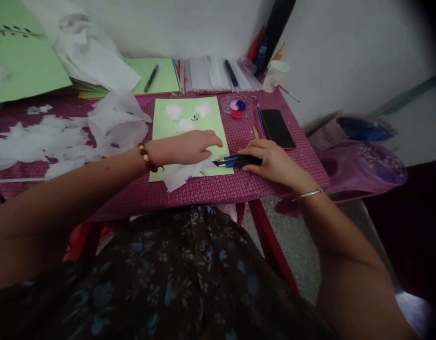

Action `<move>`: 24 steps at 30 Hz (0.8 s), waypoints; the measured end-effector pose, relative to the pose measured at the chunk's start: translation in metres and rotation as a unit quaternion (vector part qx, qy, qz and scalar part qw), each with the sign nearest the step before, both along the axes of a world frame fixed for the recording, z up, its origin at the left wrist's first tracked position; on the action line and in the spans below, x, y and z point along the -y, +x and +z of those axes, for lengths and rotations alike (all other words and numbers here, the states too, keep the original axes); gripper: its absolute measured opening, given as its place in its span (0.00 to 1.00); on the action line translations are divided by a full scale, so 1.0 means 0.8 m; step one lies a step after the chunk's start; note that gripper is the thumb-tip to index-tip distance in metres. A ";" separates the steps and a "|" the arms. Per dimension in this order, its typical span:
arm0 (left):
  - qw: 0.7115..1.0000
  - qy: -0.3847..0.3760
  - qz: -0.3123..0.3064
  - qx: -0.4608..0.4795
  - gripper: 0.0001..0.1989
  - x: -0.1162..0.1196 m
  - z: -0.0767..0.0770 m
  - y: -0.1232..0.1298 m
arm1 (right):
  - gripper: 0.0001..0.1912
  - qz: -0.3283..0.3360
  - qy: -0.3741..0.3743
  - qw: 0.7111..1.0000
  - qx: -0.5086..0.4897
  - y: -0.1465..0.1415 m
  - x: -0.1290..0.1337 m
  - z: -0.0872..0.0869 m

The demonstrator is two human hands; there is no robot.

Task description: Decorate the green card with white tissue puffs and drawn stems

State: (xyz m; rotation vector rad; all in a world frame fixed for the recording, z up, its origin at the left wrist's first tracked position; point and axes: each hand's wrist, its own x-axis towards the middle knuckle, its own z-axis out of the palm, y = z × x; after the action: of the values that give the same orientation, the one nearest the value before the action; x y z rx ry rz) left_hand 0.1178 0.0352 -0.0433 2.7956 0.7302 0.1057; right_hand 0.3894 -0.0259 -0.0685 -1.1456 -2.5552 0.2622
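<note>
My right hand (269, 158) grips blue-and-black scissors (239, 161) by the handles, with the blades pointing left. The tips meet the edge of a piece of white tissue paper (178, 176) with a small purple mark. My left hand (194, 145) is over that tissue, its thumb low against it and its index finger bent outward; the other fingers are hidden. Below both lies a light green sheet (163, 127) bearing three white paper flowers (173, 112) and a small dark leafy sprig (195, 117) between them.
Crumpled white tissue pieces (44, 141) cover the left of the checked tablecloth (274, 177). A paint palette (238, 106), a black phone-like slab (277, 128) and a paper cup (276, 74) stand to the right. Markers (151, 78) lie at the back. A pink plastic chair (359, 170) is beyond the right edge.
</note>
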 end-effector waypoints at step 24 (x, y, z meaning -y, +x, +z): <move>0.956 0.250 0.154 -0.014 0.10 0.158 -0.042 -0.145 | 0.17 -0.003 -0.015 1.000 -0.011 -0.010 -0.009 -0.002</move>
State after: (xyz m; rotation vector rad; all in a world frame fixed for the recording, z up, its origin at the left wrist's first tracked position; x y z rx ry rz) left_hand 0.0020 -0.0913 -0.0768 3.1224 1.3031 0.3529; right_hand 0.3814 -0.0185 -0.0703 -1.1550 -2.5360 0.3112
